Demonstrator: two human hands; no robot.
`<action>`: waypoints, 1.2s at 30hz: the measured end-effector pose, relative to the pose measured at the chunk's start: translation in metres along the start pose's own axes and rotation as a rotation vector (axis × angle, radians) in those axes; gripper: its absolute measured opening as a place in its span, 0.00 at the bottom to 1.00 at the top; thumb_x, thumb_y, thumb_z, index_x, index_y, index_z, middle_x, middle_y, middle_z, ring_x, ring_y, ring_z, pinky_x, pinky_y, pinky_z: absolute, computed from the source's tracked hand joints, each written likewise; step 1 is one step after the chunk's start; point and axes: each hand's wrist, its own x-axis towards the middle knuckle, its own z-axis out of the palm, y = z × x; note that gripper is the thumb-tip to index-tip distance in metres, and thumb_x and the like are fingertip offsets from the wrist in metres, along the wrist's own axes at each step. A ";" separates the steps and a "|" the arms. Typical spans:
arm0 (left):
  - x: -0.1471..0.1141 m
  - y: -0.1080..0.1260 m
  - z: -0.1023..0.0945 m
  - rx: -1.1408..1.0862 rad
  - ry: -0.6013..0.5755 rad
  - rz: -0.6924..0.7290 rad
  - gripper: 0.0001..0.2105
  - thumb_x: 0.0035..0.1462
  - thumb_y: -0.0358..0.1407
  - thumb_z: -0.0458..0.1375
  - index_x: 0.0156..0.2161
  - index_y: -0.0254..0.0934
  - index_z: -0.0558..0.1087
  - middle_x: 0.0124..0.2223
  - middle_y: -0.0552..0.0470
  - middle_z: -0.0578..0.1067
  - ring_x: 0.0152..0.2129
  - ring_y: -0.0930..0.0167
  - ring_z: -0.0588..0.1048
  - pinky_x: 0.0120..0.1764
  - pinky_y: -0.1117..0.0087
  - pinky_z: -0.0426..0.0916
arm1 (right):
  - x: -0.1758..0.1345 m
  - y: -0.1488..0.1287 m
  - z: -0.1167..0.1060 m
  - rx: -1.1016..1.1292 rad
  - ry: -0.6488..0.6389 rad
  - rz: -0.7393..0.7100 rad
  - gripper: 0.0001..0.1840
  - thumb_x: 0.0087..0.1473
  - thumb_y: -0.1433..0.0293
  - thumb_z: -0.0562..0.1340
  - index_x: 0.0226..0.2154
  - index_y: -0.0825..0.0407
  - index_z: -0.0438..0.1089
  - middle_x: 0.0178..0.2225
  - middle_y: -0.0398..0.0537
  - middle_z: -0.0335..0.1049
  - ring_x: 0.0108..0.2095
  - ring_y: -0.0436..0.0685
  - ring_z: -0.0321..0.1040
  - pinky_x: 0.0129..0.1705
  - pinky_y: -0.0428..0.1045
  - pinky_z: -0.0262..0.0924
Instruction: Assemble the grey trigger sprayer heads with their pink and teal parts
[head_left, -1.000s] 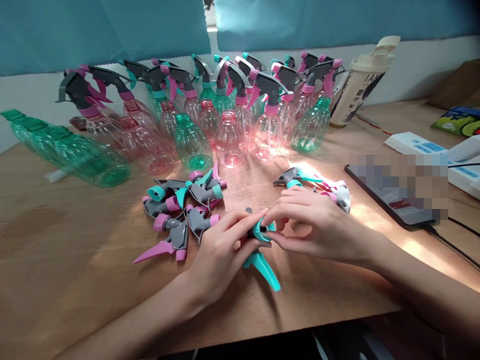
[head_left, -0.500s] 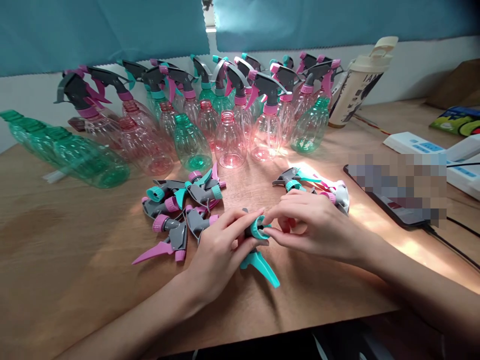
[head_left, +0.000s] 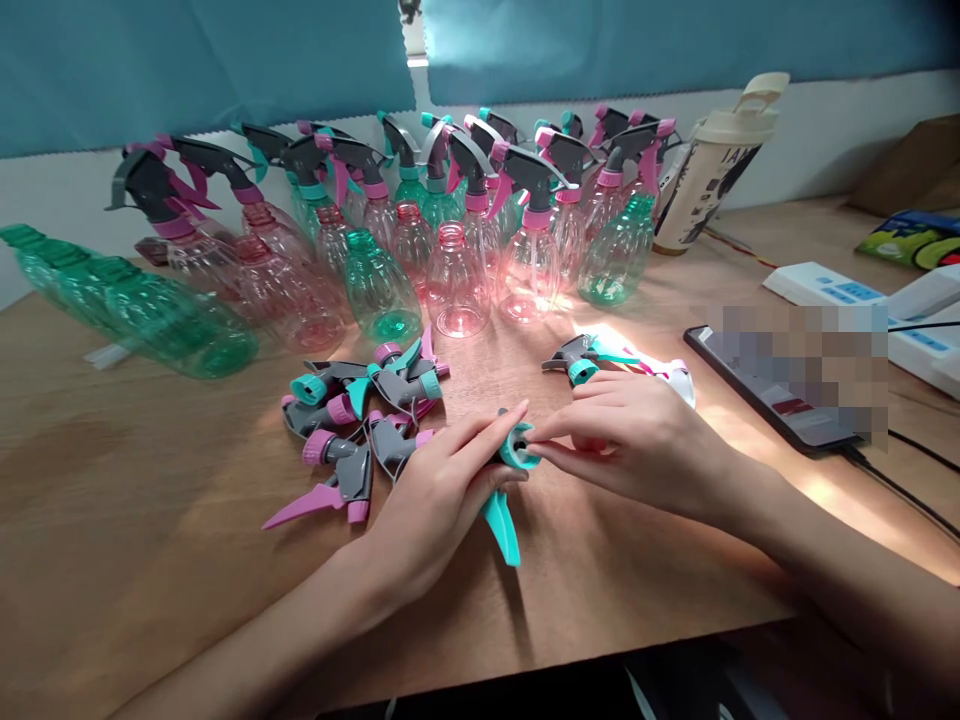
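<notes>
My left hand (head_left: 442,490) is closed around a trigger spray head with a turquoise collar (head_left: 516,458). The collar's open end faces right, and a pale part with a dark hole shows inside. Below the fingers hangs its turquoise trigger (head_left: 501,528). My right hand (head_left: 637,430) is in a pinch, thumb and forefinger at the collar's mouth; whatever sits between those fingertips is too small to make out. To the left lies a pile of loose grey spray heads (head_left: 349,470) with pink or turquoise parts. Behind my right hand lie more spray heads (head_left: 574,355), partly hidden by it.
Several clear pink bottles (head_left: 457,290) and green bottles (head_left: 386,295) stand at the back, many topped with spray heads. Green bottles (head_left: 172,320) lean at the left. On the right are a phone (head_left: 750,390) with a cable, a power strip (head_left: 817,285) and a cream tumbler (head_left: 709,185).
The held spray head has turned, so its trigger now points more straight down and its collar opening shows more. My right fingertips stay at the collar.
</notes>
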 end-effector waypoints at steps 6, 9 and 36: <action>0.002 0.002 0.001 -0.022 -0.007 -0.077 0.17 0.63 0.32 0.53 0.57 0.40 0.65 0.44 0.50 0.73 0.37 0.71 0.73 0.41 0.70 0.70 | -0.003 -0.005 0.010 0.125 -0.012 0.056 0.07 0.55 0.74 0.61 0.32 0.55 0.75 0.21 0.43 0.72 0.22 0.48 0.66 0.26 0.44 0.55; 0.004 0.002 0.000 -0.040 0.011 -0.112 0.15 0.60 0.33 0.58 0.52 0.39 0.69 0.35 0.54 0.73 0.28 0.74 0.71 0.34 0.72 0.68 | -0.005 -0.004 0.010 0.200 -0.066 0.209 0.07 0.57 0.71 0.61 0.36 0.54 0.75 0.22 0.41 0.73 0.20 0.47 0.65 0.25 0.43 0.55; -0.047 -0.055 -0.092 0.602 0.211 -0.410 0.15 0.56 0.48 0.55 0.42 0.40 0.72 0.49 0.45 0.74 0.49 0.55 0.69 0.49 0.53 0.61 | -0.033 0.022 -0.063 0.107 -0.166 0.572 0.23 0.55 0.54 0.59 0.48 0.51 0.66 0.38 0.52 0.75 0.36 0.60 0.73 0.35 0.56 0.69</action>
